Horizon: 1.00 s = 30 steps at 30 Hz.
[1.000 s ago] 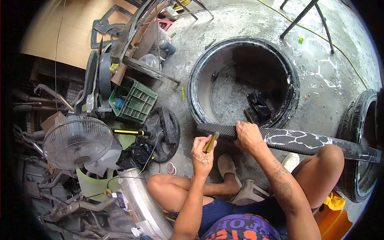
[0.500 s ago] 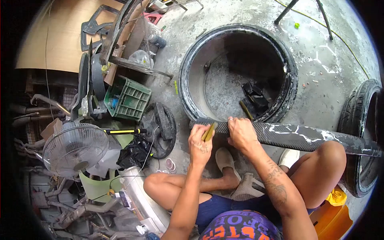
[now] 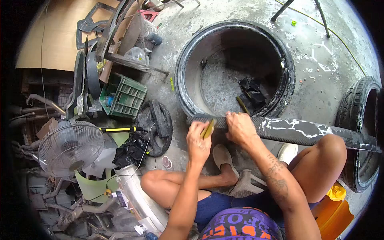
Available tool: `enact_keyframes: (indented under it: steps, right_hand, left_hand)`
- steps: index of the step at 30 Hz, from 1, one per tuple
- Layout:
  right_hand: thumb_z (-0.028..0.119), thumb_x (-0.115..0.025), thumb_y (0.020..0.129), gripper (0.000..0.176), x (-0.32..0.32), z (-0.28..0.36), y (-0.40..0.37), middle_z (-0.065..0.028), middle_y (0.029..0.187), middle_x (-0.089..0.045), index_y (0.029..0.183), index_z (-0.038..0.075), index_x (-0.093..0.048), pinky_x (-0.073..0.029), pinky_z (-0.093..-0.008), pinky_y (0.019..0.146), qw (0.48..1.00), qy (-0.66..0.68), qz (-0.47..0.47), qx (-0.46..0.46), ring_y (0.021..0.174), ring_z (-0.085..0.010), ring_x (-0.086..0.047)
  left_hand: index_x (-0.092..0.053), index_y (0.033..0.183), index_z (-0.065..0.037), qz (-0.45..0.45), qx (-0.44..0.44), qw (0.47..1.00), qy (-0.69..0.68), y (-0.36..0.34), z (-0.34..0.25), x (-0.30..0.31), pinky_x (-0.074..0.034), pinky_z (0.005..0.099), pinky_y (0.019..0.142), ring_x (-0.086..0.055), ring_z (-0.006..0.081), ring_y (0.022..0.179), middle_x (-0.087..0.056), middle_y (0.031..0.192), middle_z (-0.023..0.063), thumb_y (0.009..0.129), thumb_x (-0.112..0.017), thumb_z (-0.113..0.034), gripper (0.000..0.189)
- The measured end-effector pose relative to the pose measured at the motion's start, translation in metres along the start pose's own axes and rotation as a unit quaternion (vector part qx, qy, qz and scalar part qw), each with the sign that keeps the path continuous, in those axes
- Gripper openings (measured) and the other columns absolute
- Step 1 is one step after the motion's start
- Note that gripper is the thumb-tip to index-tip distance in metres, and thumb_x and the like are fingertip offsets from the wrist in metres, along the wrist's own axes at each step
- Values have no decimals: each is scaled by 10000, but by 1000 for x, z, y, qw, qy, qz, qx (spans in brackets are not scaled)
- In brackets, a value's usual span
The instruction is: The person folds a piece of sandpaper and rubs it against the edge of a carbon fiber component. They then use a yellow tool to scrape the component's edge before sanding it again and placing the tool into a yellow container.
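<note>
My left hand point(image 3: 199, 140) is closed around a flat olive-yellow strip point(image 3: 209, 129), whose exact kind I cannot make out. It is at the left end of a long black carbon-fibre-patterned panel point(image 3: 276, 127) with white smears. My right hand point(image 3: 241, 130) grips the same panel a little further right, fingers curled over its upper edge. The panel lies across the near rim of a big round black tub point(image 3: 182, 96). Its right end reaches over an upright tyre point(image 3: 344, 116). The fingertips of my left hand are partly hidden and slightly blurred.
Black plastic scraps point(image 3: 254, 94) lie inside the tub. To the left are a green crate point(image 3: 128, 96), a black steering-wheel-like disc point(image 3: 162, 124), a fan point(image 3: 72, 148) and metal pipes point(image 3: 88, 210). An orange container point(image 3: 334, 212) stands at lower right.
The whole view has shifted slightly, so things sit a little further left and up. Both hands keep their holds; the left hand with the strip has barely moved along the panel.
</note>
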State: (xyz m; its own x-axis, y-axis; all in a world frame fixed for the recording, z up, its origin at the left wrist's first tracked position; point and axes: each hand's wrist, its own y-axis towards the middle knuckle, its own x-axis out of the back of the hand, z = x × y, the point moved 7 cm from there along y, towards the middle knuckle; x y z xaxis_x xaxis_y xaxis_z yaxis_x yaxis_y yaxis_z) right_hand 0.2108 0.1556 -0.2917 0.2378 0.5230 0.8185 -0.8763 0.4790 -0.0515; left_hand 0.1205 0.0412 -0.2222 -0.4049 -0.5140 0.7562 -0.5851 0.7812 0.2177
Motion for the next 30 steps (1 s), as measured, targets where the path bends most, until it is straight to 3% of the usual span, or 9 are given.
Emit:
enact_keyframes:
  steps: [1,2,7,11,13,15,29,30]
  right_hand:
    - [212,-846,655,501,-1,0,-1,-168,888,-704,1037,-20,-620,-563,-434,785,1000,0,-2,-3,854,-336,-712]
    - [230,-852,647,542,0,0,-1,-168,908,-705,1068,-18,-616,-565,-431,774,1000,-7,-7,7,850,-333,-712]
    - [227,-859,629,611,3,1,-2,-190,926,-692,1109,-45,-596,-559,-431,808,1000,-11,14,2,867,-359,-692]
    - [205,-820,666,535,1,2,0,-167,911,-701,1098,-30,-609,-563,-421,775,1000,-23,-3,18,849,-327,-710]
    - [194,-811,671,515,-2,0,-4,-168,909,-701,1091,-31,-613,-564,-421,776,1000,-22,-6,13,845,-328,-711]
    - [225,-855,625,613,-4,0,-3,-183,941,-686,1109,-50,-599,-561,-429,810,1000,-26,7,11,871,-348,-695]
    - [250,-881,603,636,-12,1,-7,-177,944,-680,1089,-45,-595,-552,-431,799,1000,-15,-10,8,876,-344,-688]
    - [225,-852,646,580,-7,2,-6,-177,932,-689,1099,-40,-606,-555,-435,779,1000,-14,-10,17,870,-338,-698]
  left_hand:
    - [-664,939,56,-8,-28,1000,11,7,1,0,-499,354,731,-642,279,800,-631,912,150,870,-761,-110,204]
    - [-680,946,52,-6,25,1000,1,10,11,-1,-503,348,748,-651,262,812,-636,895,143,877,-766,-142,223]
    - [-708,1052,31,-21,77,996,-25,-10,3,30,-513,368,785,-655,310,853,-637,946,161,887,-735,-92,207]
    - [-680,1082,43,4,-2,1000,-23,-7,11,4,-513,405,824,-630,360,912,-613,974,184,795,-619,50,294]
    - [-693,1044,33,-19,-25,999,29,4,11,-3,-522,349,753,-656,296,830,-618,934,159,840,-721,25,207]
    - [-685,1029,42,-7,-16,1000,10,-16,7,0,-518,358,749,-653,306,821,-617,932,163,847,-716,16,186]
    - [-673,1034,42,9,-59,998,15,-5,1,1,-527,357,739,-670,309,851,-628,946,168,856,-719,-2,188]
    - [-672,1033,43,2,-48,999,17,-7,0,1,-523,362,739,-666,318,844,-626,942,170,859,-717,-5,186]
